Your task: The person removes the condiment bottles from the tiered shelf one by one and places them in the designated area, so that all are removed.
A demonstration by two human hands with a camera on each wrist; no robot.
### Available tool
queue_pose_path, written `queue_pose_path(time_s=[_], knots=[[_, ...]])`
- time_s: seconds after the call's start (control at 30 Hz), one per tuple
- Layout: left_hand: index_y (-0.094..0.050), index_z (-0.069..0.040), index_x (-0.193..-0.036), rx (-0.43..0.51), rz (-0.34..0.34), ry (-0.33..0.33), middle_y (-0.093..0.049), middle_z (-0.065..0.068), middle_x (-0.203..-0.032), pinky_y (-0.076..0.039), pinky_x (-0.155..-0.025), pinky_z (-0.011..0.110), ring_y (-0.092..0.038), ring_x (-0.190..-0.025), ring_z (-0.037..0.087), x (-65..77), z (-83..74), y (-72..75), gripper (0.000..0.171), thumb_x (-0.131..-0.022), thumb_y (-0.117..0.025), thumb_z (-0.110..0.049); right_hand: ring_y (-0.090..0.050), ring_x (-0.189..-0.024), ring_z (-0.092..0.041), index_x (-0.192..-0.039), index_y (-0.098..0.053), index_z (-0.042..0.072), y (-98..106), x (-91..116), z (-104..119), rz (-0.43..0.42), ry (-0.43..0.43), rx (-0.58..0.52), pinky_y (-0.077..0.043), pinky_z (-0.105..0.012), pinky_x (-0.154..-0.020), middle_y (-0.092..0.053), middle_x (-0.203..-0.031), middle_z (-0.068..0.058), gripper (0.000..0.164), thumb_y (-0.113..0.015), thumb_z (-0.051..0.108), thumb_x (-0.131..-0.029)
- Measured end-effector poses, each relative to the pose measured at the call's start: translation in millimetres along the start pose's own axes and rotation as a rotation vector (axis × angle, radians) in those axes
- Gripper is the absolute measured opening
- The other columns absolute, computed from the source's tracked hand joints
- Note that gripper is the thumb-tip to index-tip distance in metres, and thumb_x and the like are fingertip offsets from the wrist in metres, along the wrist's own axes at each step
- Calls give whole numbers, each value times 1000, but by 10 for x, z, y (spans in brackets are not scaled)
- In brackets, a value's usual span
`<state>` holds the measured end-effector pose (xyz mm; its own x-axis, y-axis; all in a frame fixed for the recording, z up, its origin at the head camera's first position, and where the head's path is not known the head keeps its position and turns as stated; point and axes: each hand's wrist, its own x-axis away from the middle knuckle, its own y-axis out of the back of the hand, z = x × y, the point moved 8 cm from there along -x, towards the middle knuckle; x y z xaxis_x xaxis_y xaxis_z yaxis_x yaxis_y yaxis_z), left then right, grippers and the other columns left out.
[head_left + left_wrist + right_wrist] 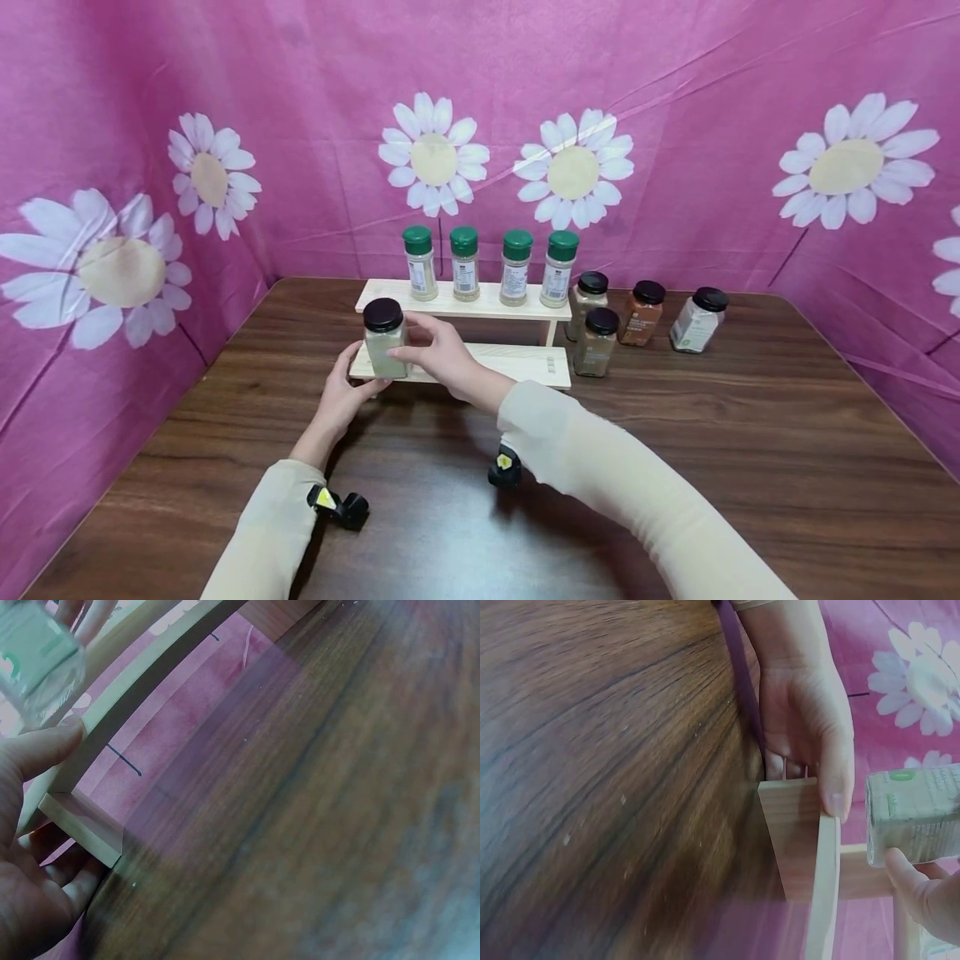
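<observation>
My right hand (438,354) pinches a square spice jar (386,354) with a black lid between thumb and fingers. The jar is upright over the left end of the wooden rack's lower shelf (502,360); in the right wrist view a gap shows between the jar's base (876,817) and the shelf board (825,877). My left hand (345,396) grips that same shelf end, thumb on the board and fingers around its side, as the left wrist view shows. On the upper shelf (487,298) stand several green-capped shakers (465,267).
Right of the rack stand several black-lidded jars: a brownish one (596,346) in front, another (588,304) behind it, a red-brown one (642,315) and a white-labelled one (697,323). A pink flowered cloth (495,75) hangs behind the dark wooden table (442,533).
</observation>
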<state>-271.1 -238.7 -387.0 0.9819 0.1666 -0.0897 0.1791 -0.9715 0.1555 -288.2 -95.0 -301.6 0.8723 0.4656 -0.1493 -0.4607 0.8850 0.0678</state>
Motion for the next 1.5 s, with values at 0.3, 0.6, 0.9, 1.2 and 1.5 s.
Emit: queue_pose_path(time_s=[0.3, 0.6, 0.9, 1.2, 1.5], knots=[[-22, -6, -134, -4, -9, -5, -37, 14, -122, -31, -79, 22, -38, -102, 20, -11, -12, 18, 75, -73, -66, -3, -51, -97, -17, -120, -50, 7, 264, 168, 84, 28, 3, 34, -40, -28, -80, -56, -106, -11, 49, -66, 1, -74], [-24, -6, -133, -1, -12, -3, -39, 13, -120, -36, -68, 18, -40, -96, 17, -19, 16, 3, 74, -73, -67, -3, -51, -95, -19, -120, -49, 4, 527, 338, 55, 40, -8, -34, -42, -31, -79, -56, -106, -14, 50, -64, -3, -74], [-23, -6, -133, -7, -8, -11, -38, 13, -122, -37, -66, 19, -39, -97, 17, -9, 8, -2, 74, -73, -67, -4, -50, -98, -21, -124, -44, 2, 818, 533, 45, 71, -9, -61, -41, -34, -81, -53, -110, -16, 52, -62, -2, -75], [-22, -6, -134, -4, 0, -4, -37, 12, -124, -35, -73, 20, -38, -101, 18, -6, 19, 7, 75, -73, -67, -4, -49, -101, -24, -126, -40, -2, 1158, 744, 13, 51, 18, 9, -41, -35, -80, -50, -114, -22, 55, -62, -2, -75], [-23, -6, -133, -4, -3, -9, -37, 13, -124, -32, -82, 29, -37, -104, 19, -11, 7, 4, 75, -73, -67, -4, -51, -98, -19, -126, -37, -4, 1468, 960, -52, -4, -11, 20, -42, -32, -79, -49, -114, -23, 58, -61, -4, -74]])
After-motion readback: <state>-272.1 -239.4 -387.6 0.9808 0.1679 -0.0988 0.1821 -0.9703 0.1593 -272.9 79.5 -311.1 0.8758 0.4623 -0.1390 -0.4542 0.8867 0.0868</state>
